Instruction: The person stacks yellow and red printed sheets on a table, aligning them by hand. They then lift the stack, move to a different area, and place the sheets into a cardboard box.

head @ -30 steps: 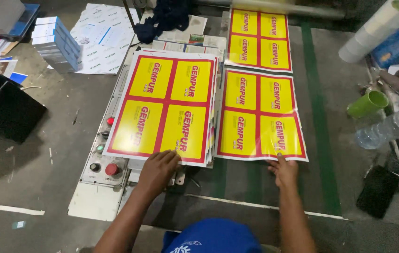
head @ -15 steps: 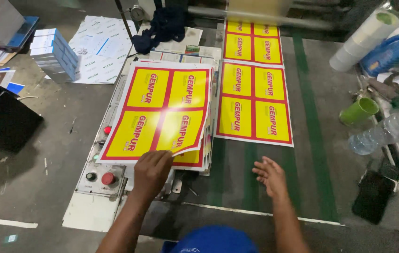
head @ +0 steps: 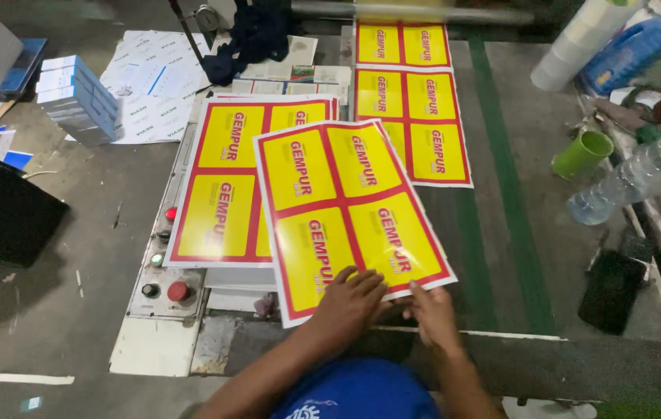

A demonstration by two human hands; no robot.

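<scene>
I see a yellow-and-red label sheet (head: 350, 213) tilted across a stack (head: 226, 182) of the same sheets, with more such sheets (head: 409, 97) flat on the belt beyond. Far left sits a pile of blue-and-white boxes (head: 74, 97) beside white printed sheets (head: 156, 81).

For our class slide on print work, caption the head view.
Both hands, left hand and right hand, hold a yellow-and-red printed sheet askew over the stack.

yellow-and-red printed sheet (head: 346, 213) lies skewed, overlapping the stack (head: 226, 190).
</scene>
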